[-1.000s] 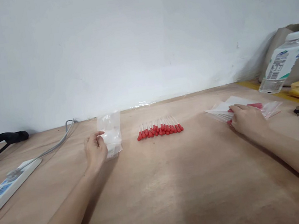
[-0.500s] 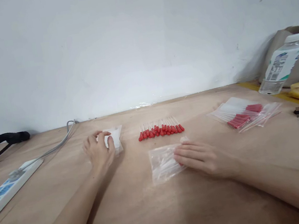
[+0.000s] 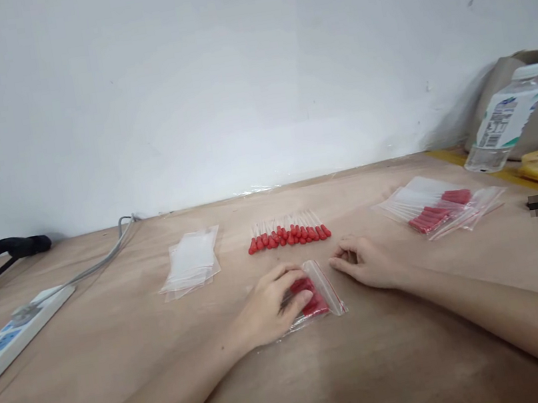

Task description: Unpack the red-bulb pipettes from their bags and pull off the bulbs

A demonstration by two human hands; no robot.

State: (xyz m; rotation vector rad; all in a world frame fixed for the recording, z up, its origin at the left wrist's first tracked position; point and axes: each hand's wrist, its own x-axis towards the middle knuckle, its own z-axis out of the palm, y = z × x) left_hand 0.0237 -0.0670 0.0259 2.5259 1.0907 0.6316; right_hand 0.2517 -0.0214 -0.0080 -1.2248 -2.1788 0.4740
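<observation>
In the head view, the left hand [image 3: 273, 305] rests on a glossy, flat plastic bag [image 3: 329, 287] of red pieces [image 3: 317, 302], its curved fingers and thumb parted. Beside it, the right hand [image 3: 366, 263] curls narrowly; whether it pinches anything, I cannot tell. Slim red-tipped sticks [image 3: 288, 234] lie beyond on grained wood [image 3: 398, 357].
</observation>
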